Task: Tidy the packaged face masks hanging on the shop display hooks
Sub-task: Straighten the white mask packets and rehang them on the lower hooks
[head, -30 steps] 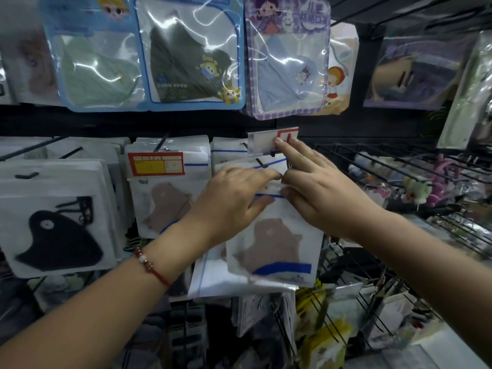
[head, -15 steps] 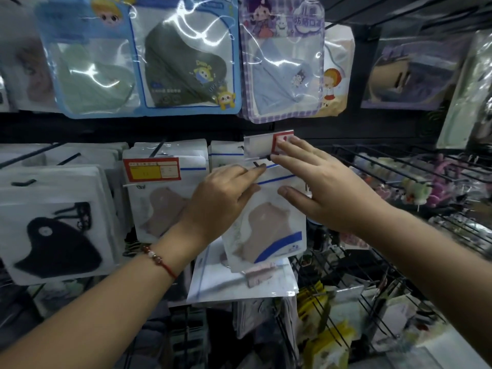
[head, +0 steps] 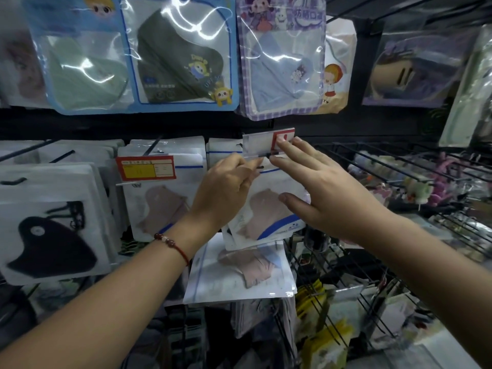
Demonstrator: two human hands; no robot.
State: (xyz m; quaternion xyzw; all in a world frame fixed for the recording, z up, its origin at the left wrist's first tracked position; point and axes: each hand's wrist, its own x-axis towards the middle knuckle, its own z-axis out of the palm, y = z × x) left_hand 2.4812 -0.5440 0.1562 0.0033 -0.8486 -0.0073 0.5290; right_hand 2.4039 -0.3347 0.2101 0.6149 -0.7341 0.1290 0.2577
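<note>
Tilted further now, mask packet pinched by left hand; right hand splayed, released.

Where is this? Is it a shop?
Most likely yes, a small shop. Packaged face masks hang in rows on display hooks, a red and yellow price tag sits on one hook, and wire racks hold small toys.

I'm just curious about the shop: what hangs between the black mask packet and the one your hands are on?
In the head view, a white packet holding a pinkish mask, topped by a red-and-yellow price label.
</note>
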